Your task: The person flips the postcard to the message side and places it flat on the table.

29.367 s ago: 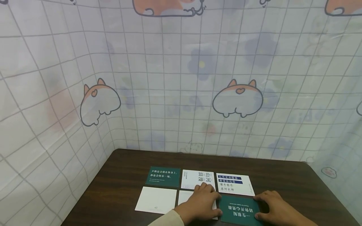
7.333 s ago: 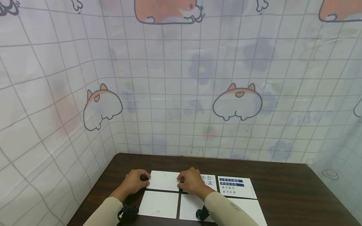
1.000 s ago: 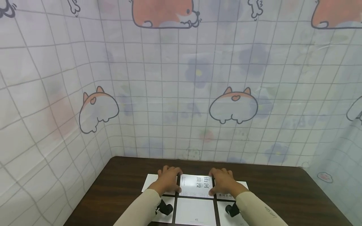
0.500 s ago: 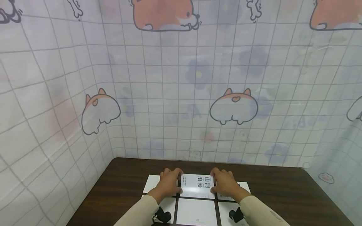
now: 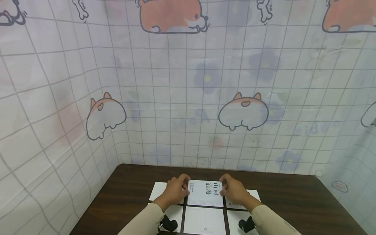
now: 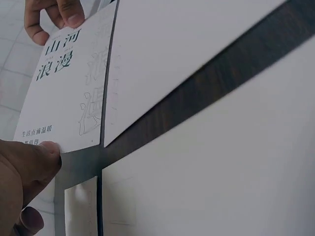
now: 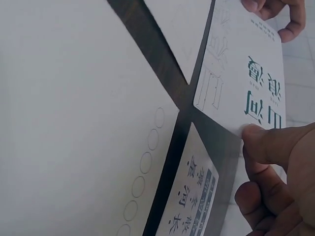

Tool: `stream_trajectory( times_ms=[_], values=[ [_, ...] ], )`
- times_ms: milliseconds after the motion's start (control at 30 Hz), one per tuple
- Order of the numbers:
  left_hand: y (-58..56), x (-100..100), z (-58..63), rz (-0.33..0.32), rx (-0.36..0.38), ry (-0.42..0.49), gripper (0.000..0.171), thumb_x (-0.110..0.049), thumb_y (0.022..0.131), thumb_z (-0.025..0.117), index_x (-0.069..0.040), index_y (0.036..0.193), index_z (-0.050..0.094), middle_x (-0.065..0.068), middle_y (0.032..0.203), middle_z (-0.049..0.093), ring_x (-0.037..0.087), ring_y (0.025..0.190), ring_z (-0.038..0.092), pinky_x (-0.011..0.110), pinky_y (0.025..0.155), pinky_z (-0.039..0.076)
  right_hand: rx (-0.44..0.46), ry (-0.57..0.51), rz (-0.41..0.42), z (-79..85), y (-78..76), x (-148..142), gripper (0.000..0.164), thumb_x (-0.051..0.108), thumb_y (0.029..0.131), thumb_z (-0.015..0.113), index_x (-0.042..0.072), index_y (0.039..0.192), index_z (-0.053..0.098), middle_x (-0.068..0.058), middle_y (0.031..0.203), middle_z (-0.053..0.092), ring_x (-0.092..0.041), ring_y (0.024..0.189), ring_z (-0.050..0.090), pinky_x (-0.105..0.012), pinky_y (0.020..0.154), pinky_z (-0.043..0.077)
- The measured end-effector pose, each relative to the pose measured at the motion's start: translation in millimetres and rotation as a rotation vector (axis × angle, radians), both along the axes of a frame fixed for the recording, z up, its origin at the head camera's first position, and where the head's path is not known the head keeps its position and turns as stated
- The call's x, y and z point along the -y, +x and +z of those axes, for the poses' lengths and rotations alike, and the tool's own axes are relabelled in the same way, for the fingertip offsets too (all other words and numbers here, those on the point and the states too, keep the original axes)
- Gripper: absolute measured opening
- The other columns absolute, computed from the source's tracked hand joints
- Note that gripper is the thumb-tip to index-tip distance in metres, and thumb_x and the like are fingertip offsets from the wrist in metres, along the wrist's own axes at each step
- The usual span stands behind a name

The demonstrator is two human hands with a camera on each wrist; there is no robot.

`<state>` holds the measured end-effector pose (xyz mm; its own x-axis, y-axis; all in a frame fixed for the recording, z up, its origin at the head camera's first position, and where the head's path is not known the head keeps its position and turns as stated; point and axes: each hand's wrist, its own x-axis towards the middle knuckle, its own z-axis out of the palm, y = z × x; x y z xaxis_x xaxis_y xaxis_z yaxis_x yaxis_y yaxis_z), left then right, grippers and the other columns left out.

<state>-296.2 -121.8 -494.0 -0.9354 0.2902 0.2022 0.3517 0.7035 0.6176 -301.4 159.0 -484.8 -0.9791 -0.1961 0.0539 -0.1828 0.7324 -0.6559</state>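
A white postcard with large green Chinese characters [image 5: 205, 195] is the middle one of the far row on the table. At its left edge my left hand [image 5: 174, 191] pinches it, thumb on the printed face. My right hand [image 5: 235, 191] pinches the opposite edge the same way. In the left wrist view, the printed card [image 6: 69, 105] is tilted, its far side raised from the tabletop. The right wrist view shows the right thumb [image 7: 268, 142] on a corner of the card, other fingers curled below.
A blank-backed card [image 5: 204, 220] lies in front, between a left white card [image 5: 176, 212] and a right white card [image 5: 235, 222]. The far row also has a blank card [image 5: 158, 190] and a card with blue bands [image 7: 189, 196]. A grid-patterned curtain [image 5: 176, 130] stands behind the dark table [image 5: 288, 195].
Earlier green and white printed cards now show blank backs. Over the last second both hands have closed their pinch on the middle card's edges, and its far edge has risen slightly.
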Motion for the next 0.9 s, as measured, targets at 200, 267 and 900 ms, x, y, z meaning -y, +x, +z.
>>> stream_trajectory(
  times_ms=[200,267,900],
  values=[
    [-1.8,4,1.2,-0.015,0.052,0.062,0.042,-0.009,0.092,0.074,-0.015,0.130,0.057,-0.010,0.084,0.064,0.015,0.081,0.055,0.050,0.087,0.040,0.030,-0.077,0.012,1.0,-1.8,-3,0.045,0.002,0.088,0.075,0.006,0.128,0.054,-0.001,0.080,0.060,-0.017,0.063,0.054,-0.034,0.055,0.045],
    [-3.5,6,0.5,-0.029,0.067,0.078,0.042,-0.010,0.094,0.072,-0.015,0.132,0.056,-0.008,0.085,0.065,0.015,0.076,0.057,0.047,0.079,0.045,0.036,-0.088,0.003,3.2,-0.9,-3,0.045,0.002,0.089,0.075,0.005,0.128,0.054,-0.001,0.081,0.061,-0.017,0.065,0.055,-0.035,0.057,0.046],
    [-7.9,11,-1.1,0.001,0.082,0.161,0.007,-0.015,0.098,0.067,-0.011,0.102,0.063,-0.003,0.090,0.061,0.016,0.085,0.056,0.041,0.077,0.046,0.014,-0.065,0.039,14.6,4.6,-8,0.006,0.013,0.097,0.071,0.012,0.091,0.069,0.001,0.084,0.062,-0.017,0.076,0.054,-0.036,0.065,0.046]
  ],
)
